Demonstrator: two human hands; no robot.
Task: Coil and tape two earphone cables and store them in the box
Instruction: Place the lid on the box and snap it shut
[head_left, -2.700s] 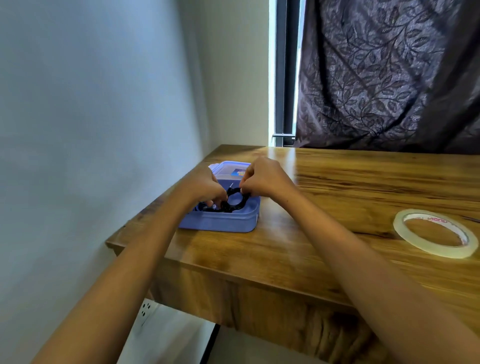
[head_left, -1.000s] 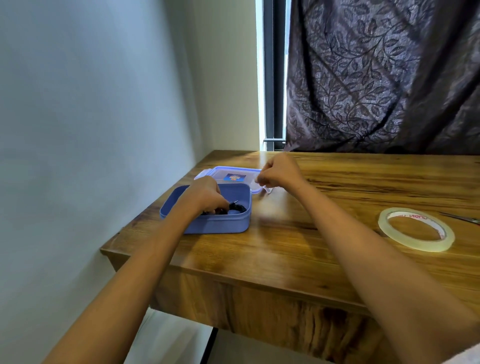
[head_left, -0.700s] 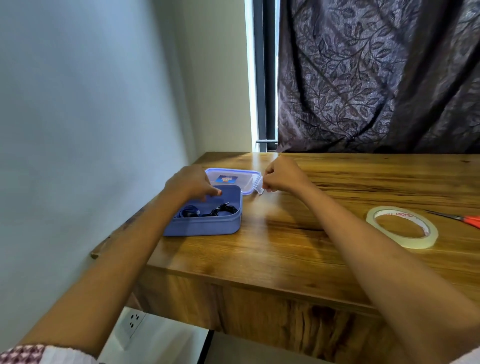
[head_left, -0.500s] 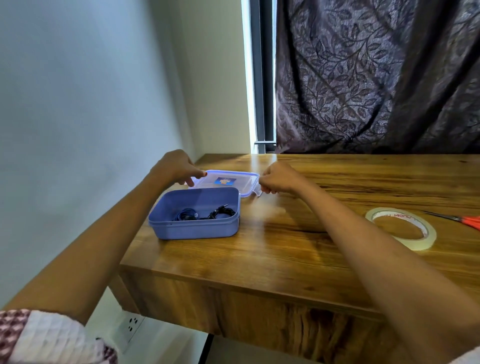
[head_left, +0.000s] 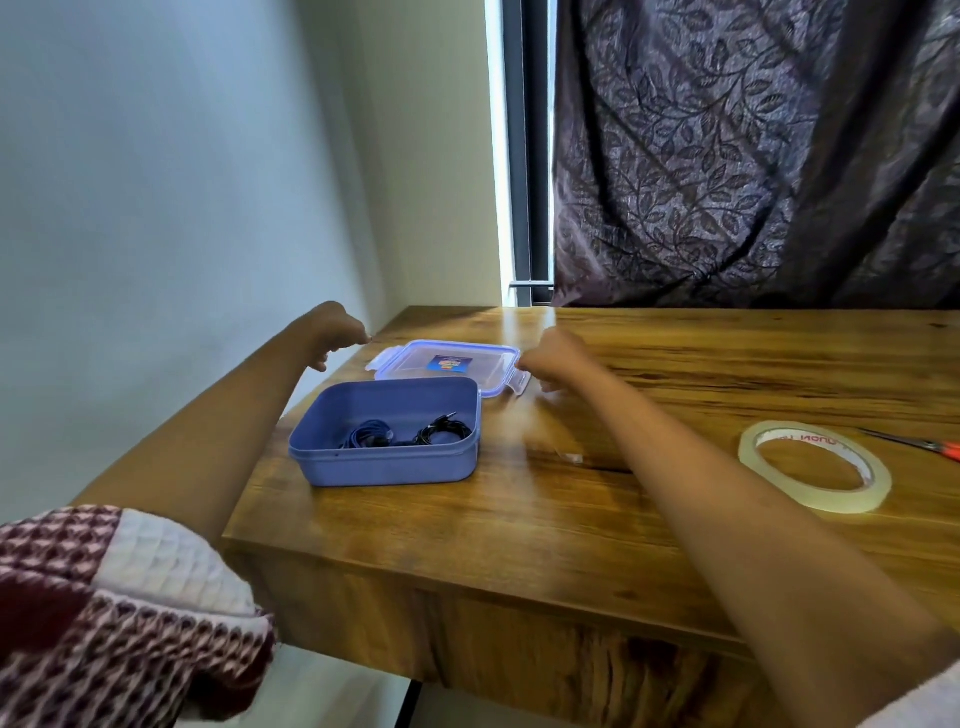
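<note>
The box (head_left: 387, 464) stands open near the left end of the table (head_left: 524, 525). It is a blue-violet plastic tub, rectangular with rounded corners and a plain rim. Two coiled earphone cables lie on its floor towards the near wall: a blue coil (head_left: 367, 434) on the left and a black coil (head_left: 444, 431) on the right, with a plug sticking up from the black one. The two bundles lie side by side; whether they touch cannot be told.

The lid (head_left: 402, 364) lies flat on the table just behind the box. It is clear plastic with a blue rim and clasps, and carries a small coloured sticker in its middle.

The left hand (head_left: 335, 332) hangs above the table's left edge, just off the lid's left clasp, its grip curled in on itself around nothing. The right hand (head_left: 553, 358) is at the lid's right edge with curled fingers; whether its grip pinches the clasp there cannot be told.

A tape roll (head_left: 827, 502) lies flat well to the right, with scissors (head_left: 932, 445) beyond it.
</note>
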